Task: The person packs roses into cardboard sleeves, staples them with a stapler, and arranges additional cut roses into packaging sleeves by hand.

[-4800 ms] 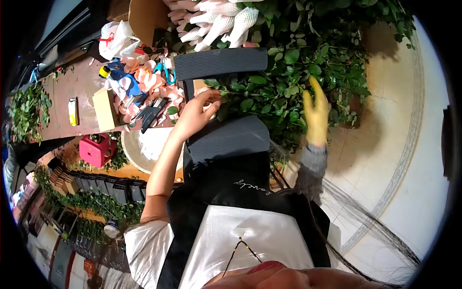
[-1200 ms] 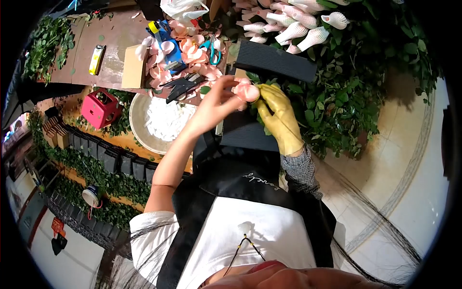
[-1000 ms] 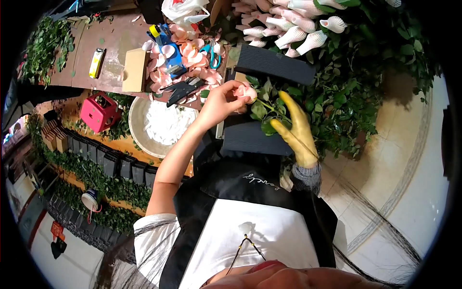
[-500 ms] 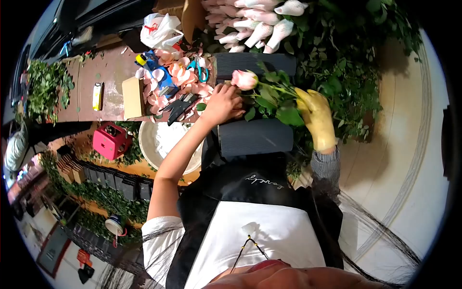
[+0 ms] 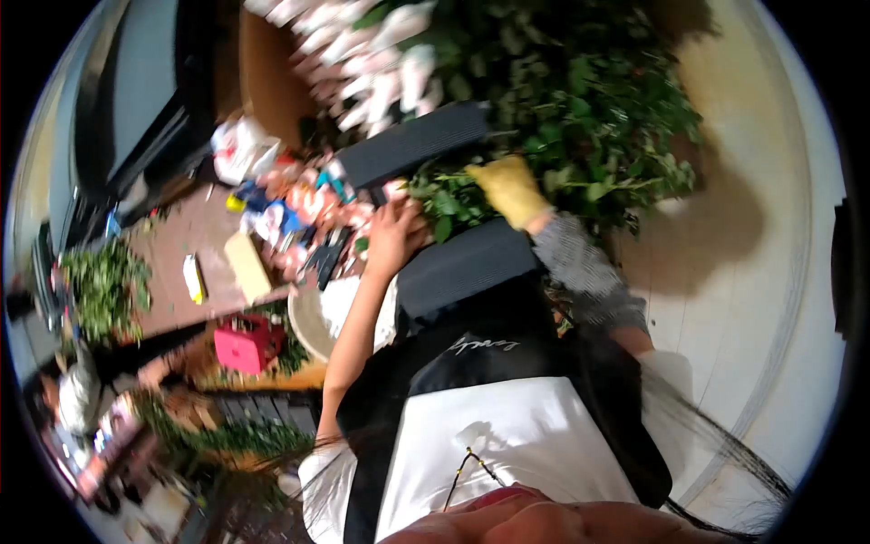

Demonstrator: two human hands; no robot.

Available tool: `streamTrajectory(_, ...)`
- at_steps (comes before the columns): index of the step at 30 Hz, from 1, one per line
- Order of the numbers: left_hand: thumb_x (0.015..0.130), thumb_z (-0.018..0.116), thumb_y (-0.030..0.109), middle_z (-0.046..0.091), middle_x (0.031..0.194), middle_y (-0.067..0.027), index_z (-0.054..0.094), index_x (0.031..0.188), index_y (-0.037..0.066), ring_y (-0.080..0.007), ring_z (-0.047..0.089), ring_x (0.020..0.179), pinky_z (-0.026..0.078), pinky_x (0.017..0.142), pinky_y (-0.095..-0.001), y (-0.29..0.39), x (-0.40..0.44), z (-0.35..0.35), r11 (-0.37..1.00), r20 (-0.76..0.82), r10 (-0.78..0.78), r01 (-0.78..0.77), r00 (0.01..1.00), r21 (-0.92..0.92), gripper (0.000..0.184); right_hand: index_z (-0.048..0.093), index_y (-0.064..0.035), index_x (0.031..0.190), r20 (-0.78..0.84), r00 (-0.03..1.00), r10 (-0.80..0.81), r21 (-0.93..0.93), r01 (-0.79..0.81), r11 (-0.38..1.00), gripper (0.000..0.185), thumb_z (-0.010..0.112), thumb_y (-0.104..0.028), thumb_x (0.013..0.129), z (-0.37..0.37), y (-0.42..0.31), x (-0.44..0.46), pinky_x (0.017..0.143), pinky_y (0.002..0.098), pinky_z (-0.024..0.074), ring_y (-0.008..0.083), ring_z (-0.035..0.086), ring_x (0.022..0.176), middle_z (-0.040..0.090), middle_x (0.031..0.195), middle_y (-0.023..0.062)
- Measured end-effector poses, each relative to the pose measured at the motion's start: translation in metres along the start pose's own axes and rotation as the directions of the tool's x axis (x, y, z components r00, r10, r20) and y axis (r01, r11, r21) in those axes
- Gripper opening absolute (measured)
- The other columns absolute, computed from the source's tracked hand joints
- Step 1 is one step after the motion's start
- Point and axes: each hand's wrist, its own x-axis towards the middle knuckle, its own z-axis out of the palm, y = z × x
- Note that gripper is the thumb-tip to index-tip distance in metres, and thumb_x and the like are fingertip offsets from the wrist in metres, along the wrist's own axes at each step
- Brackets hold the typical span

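A pink rose (image 5: 394, 189) lies between the two black ribbed pads, its bloom at the left and its leafy stem (image 5: 449, 201) reaching right. My left hand (image 5: 396, 238), bare, is at the bloom with fingers curled; what they grip is hidden. At the stem end is my right hand (image 5: 509, 190) in a yellow glove, its fingers closed around the stem, somewhat blurred. The far pad (image 5: 412, 145) lies beyond the rose and the near pad (image 5: 467, 267) on my side of it.
Loose pink petals (image 5: 326, 204) and black-handled clippers (image 5: 332, 258) lie to the left. Net-wrapped blooms (image 5: 362, 68) are stacked beyond the pads. Cut greenery (image 5: 589, 127) fills the right. A white tub (image 5: 311, 317) and a pink stool (image 5: 246, 344) stand lower left.
The whole view has tilted and shifted as my head moved. The rose has moved down between the pads, its bloom now partly hidden by my left hand. My right arm reaches further in.
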Motion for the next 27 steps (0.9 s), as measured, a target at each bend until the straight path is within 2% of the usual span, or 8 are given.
streamTrajectory(3, 0.076, 0.076, 0.034, 0.061, 0.121, -0.0144, 0.053, 0.132, -0.002, -0.0318, 0.059, 0.104, 0.046, 0.091, -0.0455, -0.001, 0.005, 0.002, 0.982, 0.121, -0.048, 0.025, 0.991, 0.188, 0.070, 0.072, -0.0078, 0.089, 0.072, 0.938, 0.340, 0.575, -0.318, 0.754, 0.013, 0.064, -0.014, 0.081, 0.066, 0.016, -0.010, 0.069, 0.0420, 0.0510, 0.0268, 0.066, 0.070, 0.064, 0.069, 0.0124)
streamTrajectory(6, 0.077, 0.075, 0.042, 0.060, 0.122, -0.0128, 0.064, 0.114, 0.005, -0.0306, 0.055, 0.108, 0.044, 0.091, -0.0441, 0.008, 0.019, -0.010, 0.919, 0.175, 0.071, -0.133, 0.982, 0.371, 0.054, 0.073, -0.0050, 0.084, 0.051, 0.997, 0.059, 0.169, -0.067, 0.983, 0.014, 0.062, -0.013, 0.086, 0.046, 0.018, 0.002, 0.069, 0.0405, 0.0535, 0.0278, 0.067, 0.072, 0.070, 0.078, 0.0125)
streamTrajectory(11, 0.074, 0.080, 0.041, 0.054, 0.125, -0.0225, 0.061, 0.104, 0.006, -0.0396, 0.050, 0.116, 0.039, 0.100, -0.0506, 0.008, 0.034, -0.017, 0.916, 0.120, 0.171, -0.202, 0.978, 0.346, 0.050, 0.072, -0.0103, 0.108, 0.215, 0.977, 0.006, 0.165, -0.042, 0.985, 0.023, 0.066, -0.013, 0.086, -0.005, 0.016, 0.001, 0.080, 0.0425, 0.0521, 0.0284, 0.067, 0.080, 0.071, 0.082, 0.0118)
streamTrajectory(15, 0.076, 0.078, 0.041, 0.055, 0.118, -0.0180, 0.060, 0.101, 0.008, -0.0400, 0.049, 0.114, 0.036, 0.105, -0.0535, 0.007, 0.020, -0.008, 0.945, 0.154, 0.016, -0.065, 0.988, 0.319, 0.044, 0.064, -0.0095, 0.126, -0.049, 0.958, 0.282, 0.067, -0.279, 0.958, 0.038, 0.065, -0.013, 0.088, -0.056, 0.008, -0.016, 0.101, 0.0434, 0.0449, 0.0299, 0.064, 0.100, 0.070, 0.102, 0.0118)
streamTrajectory(18, 0.076, 0.079, 0.037, 0.050, 0.127, -0.0254, 0.059, 0.107, 0.004, -0.0443, 0.046, 0.120, 0.033, 0.108, -0.0556, 0.009, 0.024, -0.010, 0.926, 0.094, 0.135, -0.160, 0.986, 0.342, 0.050, 0.057, -0.0128, 0.135, 0.258, 0.897, 0.358, 0.261, -0.422, 0.869, 0.046, 0.064, -0.020, 0.090, 0.013, 0.027, -0.056, 0.111, 0.0438, 0.0387, 0.0319, 0.056, 0.123, 0.065, 0.122, 0.0110)
streamTrajectory(22, 0.072, 0.083, 0.032, 0.050, 0.127, -0.0259, 0.059, 0.110, 0.002, -0.0465, 0.048, 0.115, 0.043, 0.099, -0.0532, 0.002, 0.031, -0.009, 0.979, 0.118, 0.056, -0.079, 0.991, 0.191, 0.054, 0.057, -0.0157, 0.137, 0.180, 0.968, 0.175, 0.367, -0.231, 0.901, 0.046, 0.063, -0.023, 0.092, 0.009, 0.041, -0.056, 0.110, 0.0474, 0.0413, 0.0340, 0.053, 0.129, 0.062, 0.133, 0.0109)
streamTrajectory(24, 0.071, 0.083, 0.031, 0.050, 0.124, -0.0265, 0.057, 0.115, 0.002, -0.0462, 0.048, 0.112, 0.042, 0.097, -0.0541, 0.003, 0.026, -0.013, 0.968, 0.188, 0.011, -0.058, 0.982, 0.245, 0.058, 0.056, -0.0138, 0.139, 0.351, 0.916, 0.194, 0.705, -0.394, 0.590, 0.043, 0.062, -0.023, 0.097, -0.012, 0.064, -0.050, 0.104, 0.0402, 0.0480, 0.0298, 0.059, 0.124, 0.062, 0.135, 0.0108)
streamTrajectory(27, 0.076, 0.080, 0.034, 0.047, 0.133, -0.0276, 0.056, 0.113, 0.001, -0.0463, 0.046, 0.118, 0.041, 0.100, -0.0546, 0.001, 0.012, 0.001, 0.969, 0.149, -0.054, 0.016, 0.987, 0.248, 0.055, 0.055, -0.0141, 0.140, 0.174, 0.926, 0.334, 0.746, -0.346, 0.569, 0.043, 0.061, -0.023, 0.098, -0.070, 0.111, -0.013, 0.102, 0.0393, 0.0494, 0.0262, 0.060, 0.123, 0.061, 0.138, 0.0097)
